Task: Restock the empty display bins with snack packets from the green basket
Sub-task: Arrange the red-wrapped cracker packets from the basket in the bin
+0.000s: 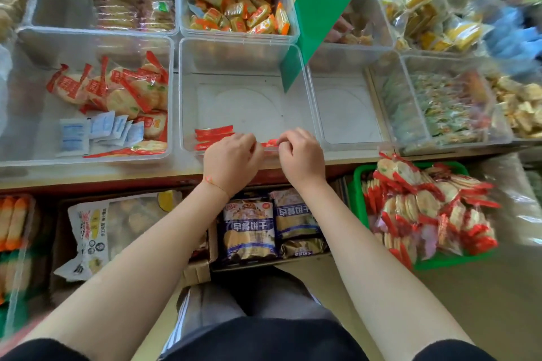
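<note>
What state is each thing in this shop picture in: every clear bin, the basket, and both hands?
Middle bin: nearly empty, a few red packets at its near wall.
Right bin: empty.
Left bin: partly filled.
Green basket: piled with packets.
Left hand: fingers curled on the red packets.
Right hand: pinching a packet.

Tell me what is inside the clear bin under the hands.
The clear bin holds a few red-edged snack packets along its near wall; the rest is bare floor. The left hand and right hand hide more.
</note>
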`<state>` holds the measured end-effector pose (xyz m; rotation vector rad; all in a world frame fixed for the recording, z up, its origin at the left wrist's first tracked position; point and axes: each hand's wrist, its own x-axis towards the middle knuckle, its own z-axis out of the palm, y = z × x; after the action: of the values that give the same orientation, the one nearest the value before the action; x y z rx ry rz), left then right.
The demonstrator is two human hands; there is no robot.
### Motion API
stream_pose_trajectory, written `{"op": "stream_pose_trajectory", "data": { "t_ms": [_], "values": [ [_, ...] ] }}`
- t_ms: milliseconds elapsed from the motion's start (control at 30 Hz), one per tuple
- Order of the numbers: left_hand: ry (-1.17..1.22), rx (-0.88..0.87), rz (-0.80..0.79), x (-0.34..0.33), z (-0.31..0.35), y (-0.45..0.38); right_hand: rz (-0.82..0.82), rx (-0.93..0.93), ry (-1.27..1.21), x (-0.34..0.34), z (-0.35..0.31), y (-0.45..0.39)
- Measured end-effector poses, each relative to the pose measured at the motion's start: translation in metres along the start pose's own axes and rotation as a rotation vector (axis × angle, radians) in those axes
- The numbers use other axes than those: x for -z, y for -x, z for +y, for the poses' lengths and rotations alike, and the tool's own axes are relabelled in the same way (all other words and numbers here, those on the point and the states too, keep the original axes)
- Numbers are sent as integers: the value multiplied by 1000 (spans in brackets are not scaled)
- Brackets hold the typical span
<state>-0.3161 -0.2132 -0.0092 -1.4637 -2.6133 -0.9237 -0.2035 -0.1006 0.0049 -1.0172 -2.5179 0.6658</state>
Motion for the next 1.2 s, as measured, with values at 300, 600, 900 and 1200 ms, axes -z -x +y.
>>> {"op": "stream_pose_trajectory", "data": {
  "t_ms": [300, 600, 900, 1200],
  "values": [
    [81, 97, -613, -56, 109, 0, -144, -267, 18, 72, 126, 45],
    [405, 527, -579, -194, 276, -21, -424, -302, 211, 149, 349, 38],
    [662, 1052, -396, -243, 343, -20, -530, -139, 81, 163, 398, 32],
    [445, 969, -417, -249, 344, -24, -125, -282, -320, 221, 410, 18]
  ]
}}
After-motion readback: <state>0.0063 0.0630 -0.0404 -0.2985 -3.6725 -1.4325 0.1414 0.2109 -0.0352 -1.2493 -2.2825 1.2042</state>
